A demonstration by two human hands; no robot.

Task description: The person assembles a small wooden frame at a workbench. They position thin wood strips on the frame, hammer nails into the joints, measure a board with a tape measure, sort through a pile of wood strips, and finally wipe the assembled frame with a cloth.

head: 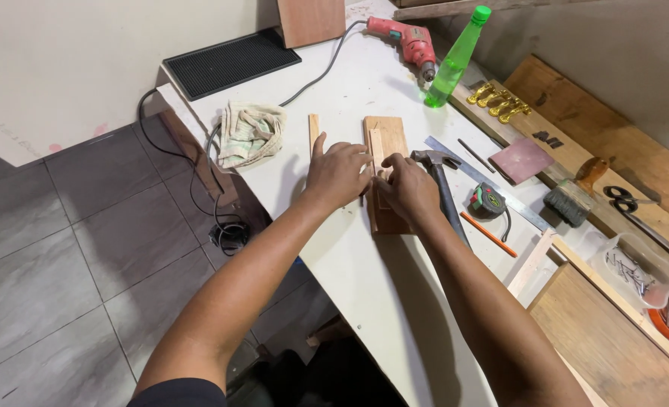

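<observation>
1. The left hand [340, 173] lies palm-down on the white desk [365, 279], fingertips curled against the left edge of the flat reddish-brown wooden board [386, 136] — a hold that looks meant to stop the board sliding.
2. The right hand [408, 190] rests on top of the same board, fingers bent and pinched together near the narrow pale wood strip [377, 147] that lies lengthwise on it. It seems to be steadying something small there; what, if anything, sits between the fingertips is hidden.
3. Grip state: neither hand is wrapped around a tool. The left is half closed and presses the board; the right is closed to a pinch on or at the strip.
4. The board lies near the middle of the desk, long side running away from the person.
5. A steel-headed hammer with a black handle [441, 188] lies just beside the right hand — close, but not held.
6. A second thin wood strip [314, 130] lies just left of the left hand's thumb; a crumpled beige rag [250, 134] sits further left.
</observation>
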